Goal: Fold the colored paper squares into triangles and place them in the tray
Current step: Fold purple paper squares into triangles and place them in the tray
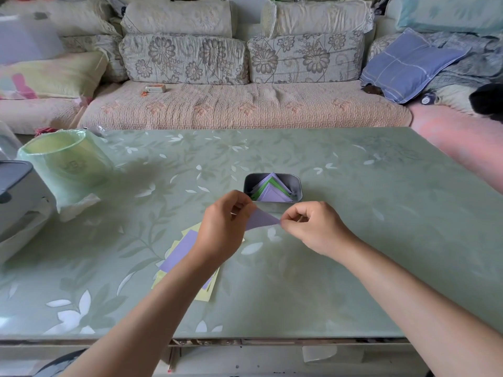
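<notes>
Between the hands, low over the desk (pixel 353 240), sits a folded purple triangle (pixel 262 220). The left hand (pixel 226 224) pinches its left corner, thumb against curled fingers. The right hand (pixel 313 227) pinches the sharp right tip between thumb and forefinger, with the other fingers curled in. The paper spans the gap between the two hands, long edge toward the person. Can't tell if its lower edge touches the desk.

Just beyond the hands is the tray (pixel 298 186), dark metal with rounded corners, flat on the desk and close to the fingers without touching them. Inside it are folded triangles (pixel 272 190), purple and green, overlapped, points facing away from the person.

Under the left wrist and forearm is a pile of paper squares (pixel 179 251), unfolded. A purple sheet is on top with yellow ones beneath, edges fanned out, and the arm partly hides the pile.

Far out past the left hand stands a pale green cylinder (pixel 65 159) wrapped in plastic, with a grey box (pixel 13 178) beside it at the desk edge.

Behind the desk is a sofa (pixel 245 104) with floral cushions. A blue pillow (pixel 408 66) lies on the right-hand side.
</notes>
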`<state>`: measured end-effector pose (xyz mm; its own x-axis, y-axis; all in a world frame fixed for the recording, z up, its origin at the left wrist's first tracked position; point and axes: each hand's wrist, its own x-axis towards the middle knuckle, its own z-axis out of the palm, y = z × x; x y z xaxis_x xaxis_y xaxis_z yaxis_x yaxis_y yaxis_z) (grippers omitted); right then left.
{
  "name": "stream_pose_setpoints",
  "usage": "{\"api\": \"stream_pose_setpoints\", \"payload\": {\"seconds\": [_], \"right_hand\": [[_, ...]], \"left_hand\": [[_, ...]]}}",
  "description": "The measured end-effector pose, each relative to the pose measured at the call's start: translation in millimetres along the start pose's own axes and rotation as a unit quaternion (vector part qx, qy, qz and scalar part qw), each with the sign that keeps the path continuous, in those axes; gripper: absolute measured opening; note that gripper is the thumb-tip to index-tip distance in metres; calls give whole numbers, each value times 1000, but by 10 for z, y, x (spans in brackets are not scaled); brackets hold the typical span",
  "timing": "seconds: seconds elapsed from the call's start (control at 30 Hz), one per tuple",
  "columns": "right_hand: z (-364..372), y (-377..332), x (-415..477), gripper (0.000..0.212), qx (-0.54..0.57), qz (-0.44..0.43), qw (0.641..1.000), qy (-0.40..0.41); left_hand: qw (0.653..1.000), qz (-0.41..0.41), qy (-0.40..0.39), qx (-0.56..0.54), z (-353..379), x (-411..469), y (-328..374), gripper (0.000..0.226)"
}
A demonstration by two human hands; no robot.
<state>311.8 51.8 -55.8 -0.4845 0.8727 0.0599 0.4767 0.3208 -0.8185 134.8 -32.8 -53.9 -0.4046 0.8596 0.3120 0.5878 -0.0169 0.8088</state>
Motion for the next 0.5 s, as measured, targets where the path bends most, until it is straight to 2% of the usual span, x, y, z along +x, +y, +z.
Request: {"api": "stream_pose_setpoints", "payload": {"seconds": [0.17,0.27,0.37,0.5], "right_hand": [[-47,58,7,12,-30,9,999,4],[-44,7,11,7,-4,-31,999,13],[-3,-33,55,14,-6,-81,997,9],[-20,-66,153,15,18,-79,996,26]], "left_hand": [[999,7,-18,33,-64,90,-54,15],[998,22,-57,19,-38,103,-36,8],[996,49,-79,2,10,130,17,8],[993,63,-100,8,25,237,40,14]]}}
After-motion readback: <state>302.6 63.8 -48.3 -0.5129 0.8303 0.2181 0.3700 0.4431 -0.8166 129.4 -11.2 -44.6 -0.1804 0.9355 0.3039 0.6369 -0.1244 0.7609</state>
